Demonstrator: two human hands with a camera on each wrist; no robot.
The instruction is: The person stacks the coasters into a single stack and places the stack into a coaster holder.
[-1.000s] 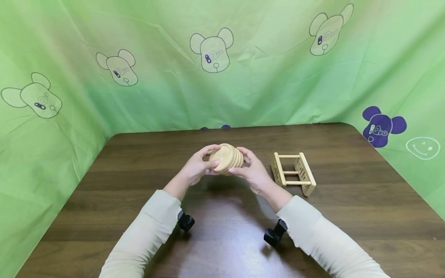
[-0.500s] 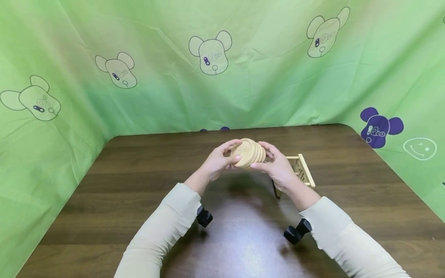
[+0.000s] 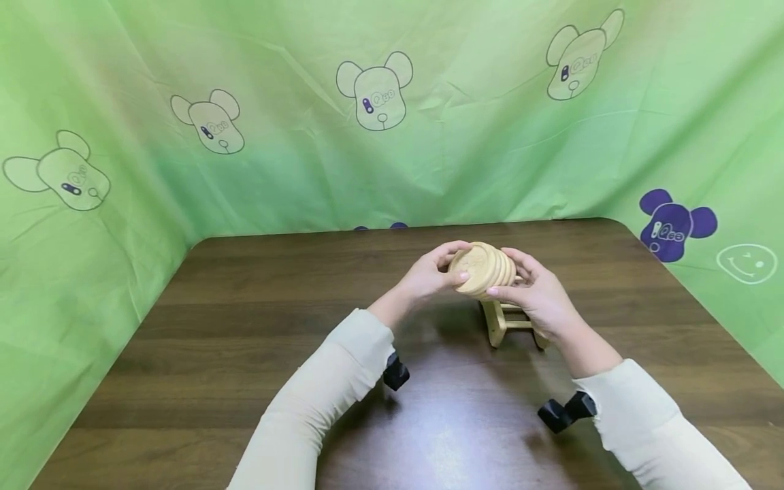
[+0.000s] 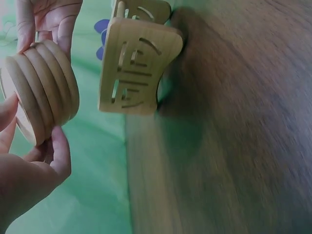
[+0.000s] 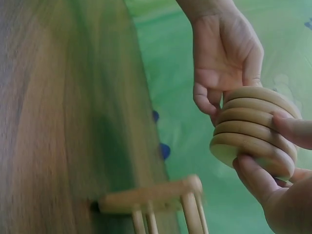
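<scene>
A stack of several round wooden coasters (image 3: 482,268) is held up above the table between both hands. My left hand (image 3: 432,273) grips the stack's left side, thumb on the face of the outermost coaster. On the other side my right hand (image 3: 534,292) pinches the edges with thumb and fingers. In the left wrist view the coasters (image 4: 45,87) stand on edge, pressed together. Just behind and below them is a wooden coaster rack (image 3: 497,325) with slotted side panels, partly covered by the stack and the right hand. The rack's side panel (image 4: 139,66) shows fully in the left wrist view.
The dark wooden table (image 3: 257,354) stretches out on all sides of the rack. Green cloth (image 3: 294,163) printed with bear heads hangs behind the table's far edge and along both sides. A black wrist camera (image 3: 559,412) sits under the right sleeve.
Both hands have carried the coaster stack to the right, from the middle of the table to the rack, which stays in place and is now partly hidden. The grip looks the same.
</scene>
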